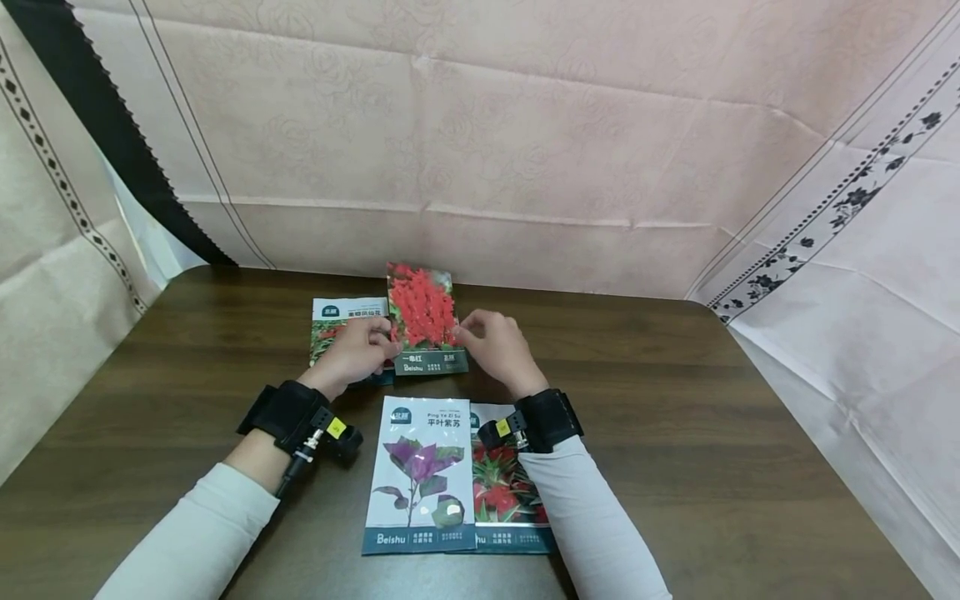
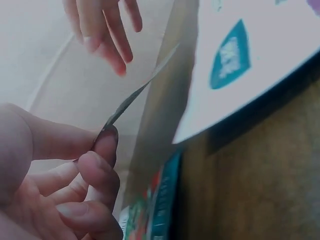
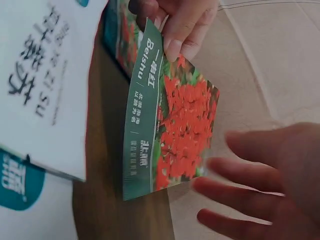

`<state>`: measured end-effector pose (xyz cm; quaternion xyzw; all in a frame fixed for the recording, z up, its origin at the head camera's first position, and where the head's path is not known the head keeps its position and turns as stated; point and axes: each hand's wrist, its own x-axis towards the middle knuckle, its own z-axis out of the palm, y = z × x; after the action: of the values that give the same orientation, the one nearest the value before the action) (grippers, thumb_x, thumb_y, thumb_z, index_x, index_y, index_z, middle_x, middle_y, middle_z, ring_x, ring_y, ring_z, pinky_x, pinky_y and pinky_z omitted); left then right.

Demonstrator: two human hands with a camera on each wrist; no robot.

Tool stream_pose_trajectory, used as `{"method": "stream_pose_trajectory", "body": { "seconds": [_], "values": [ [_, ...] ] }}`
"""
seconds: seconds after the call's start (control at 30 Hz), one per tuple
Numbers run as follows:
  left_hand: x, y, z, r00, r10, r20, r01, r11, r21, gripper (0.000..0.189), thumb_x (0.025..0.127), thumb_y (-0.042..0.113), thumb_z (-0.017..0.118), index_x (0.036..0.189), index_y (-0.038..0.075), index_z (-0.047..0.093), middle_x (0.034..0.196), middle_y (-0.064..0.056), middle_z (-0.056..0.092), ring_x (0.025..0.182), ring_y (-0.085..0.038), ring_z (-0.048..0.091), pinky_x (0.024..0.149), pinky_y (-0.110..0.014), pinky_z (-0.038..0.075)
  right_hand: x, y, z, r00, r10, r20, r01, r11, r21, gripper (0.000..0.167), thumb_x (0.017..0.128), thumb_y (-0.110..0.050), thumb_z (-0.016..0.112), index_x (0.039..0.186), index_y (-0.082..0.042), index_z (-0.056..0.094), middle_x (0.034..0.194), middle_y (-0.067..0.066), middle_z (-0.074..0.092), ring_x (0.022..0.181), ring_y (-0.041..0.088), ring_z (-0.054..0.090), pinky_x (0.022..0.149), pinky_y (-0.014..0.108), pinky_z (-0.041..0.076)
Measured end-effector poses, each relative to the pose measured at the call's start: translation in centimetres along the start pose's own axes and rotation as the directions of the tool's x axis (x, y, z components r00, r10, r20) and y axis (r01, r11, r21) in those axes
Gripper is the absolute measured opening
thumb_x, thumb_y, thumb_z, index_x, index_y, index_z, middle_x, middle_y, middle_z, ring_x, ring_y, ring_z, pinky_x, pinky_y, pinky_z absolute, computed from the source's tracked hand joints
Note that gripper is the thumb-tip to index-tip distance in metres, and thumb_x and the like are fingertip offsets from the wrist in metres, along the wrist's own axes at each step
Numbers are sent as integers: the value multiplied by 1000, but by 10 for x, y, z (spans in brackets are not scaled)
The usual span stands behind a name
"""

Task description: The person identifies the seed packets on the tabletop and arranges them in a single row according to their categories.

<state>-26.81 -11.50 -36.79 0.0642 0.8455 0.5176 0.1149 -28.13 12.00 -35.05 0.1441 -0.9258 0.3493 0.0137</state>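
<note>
My left hand (image 1: 356, 350) pinches a seed packet (image 1: 422, 307) with red flowers and a green bottom band by its left edge, thumb against the front in the right wrist view. Seen edge-on in the left wrist view, the held packet is a thin, slightly bent strip. At its right edge is my right hand (image 1: 501, 348), its fingers (image 3: 240, 175) spread and loosely extended beside the packet. Partly behind the left hand lies another packet (image 1: 330, 312) with a white top and red-and-green picture.
Nearer on the wooden table (image 1: 675, 450) lies a white packet (image 1: 420, 467) with a purple plant. It overlaps a packet (image 1: 498, 496) with red blooms, partly covered by the right forearm. A pale patterned cloth (image 1: 525, 150) hangs behind the table's far edge.
</note>
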Motion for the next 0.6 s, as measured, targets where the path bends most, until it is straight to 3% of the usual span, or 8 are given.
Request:
{"method": "stream_pose_trajectory", "body": {
  "seconds": [0.1, 0.2, 0.33, 0.47, 0.6],
  "values": [
    [-4, 6, -6, 1000, 6, -4, -6, 1000, -17, 47, 99, 19, 54, 140, 2, 39, 62, 5, 39, 65, -19, 48, 62, -29, 37, 1, 0, -4, 992, 17, -124, -9, 998, 59, 18, 96, -27, 60, 94, -11, 66, 88, 7, 65, 73, 20, 52, 64, 29, 43],
    [-10, 12, -13, 1000, 24, -3, -24, 999, -25, 44, 99, 20, 54, 137, 3, 41, 60, 6, 33, 63, -18, 45, 63, -29, 35, 1, 2, -8, 981, 46, -187, -25, 993, 114, 18, 97, -26, 59, 90, -11, 64, 93, 4, 68, 79, 18, 56, 65, 27, 44],
    [-21, 13, -21, 997, 73, 7, -72, 997, -6, 35, 98, 18, 54, 128, 0, 48, 61, 5, 39, 64, -16, 48, 68, -28, 40, 2, 3, -12, 977, 76, -198, -42, 984, 173, 21, 100, -28, 54, 90, -11, 63, 99, 7, 69, 82, 20, 56, 66, 30, 44],
    [-39, 10, -28, 994, 102, 40, -103, 994, 29, 24, 97, 19, 57, 116, 4, 54, 67, -1, 49, 67, -18, 51, 66, -28, 43, 2, 4, -15, 983, 81, -165, -49, 980, 191, 28, 102, -30, 48, 90, -9, 62, 96, 13, 68, 76, 23, 52, 64, 31, 41],
    [-63, 9, -30, 990, 97, 100, -101, 994, 42, 30, 96, 27, 61, 120, 10, 55, 82, -11, 61, 68, -23, 55, 61, -31, 46, 0, 7, -19, 989, 85, -125, -58, 976, 209, 36, 102, -31, 46, 82, -6, 62, 89, 14, 68, 73, 23, 54, 63, 32, 40]
  ]
}}
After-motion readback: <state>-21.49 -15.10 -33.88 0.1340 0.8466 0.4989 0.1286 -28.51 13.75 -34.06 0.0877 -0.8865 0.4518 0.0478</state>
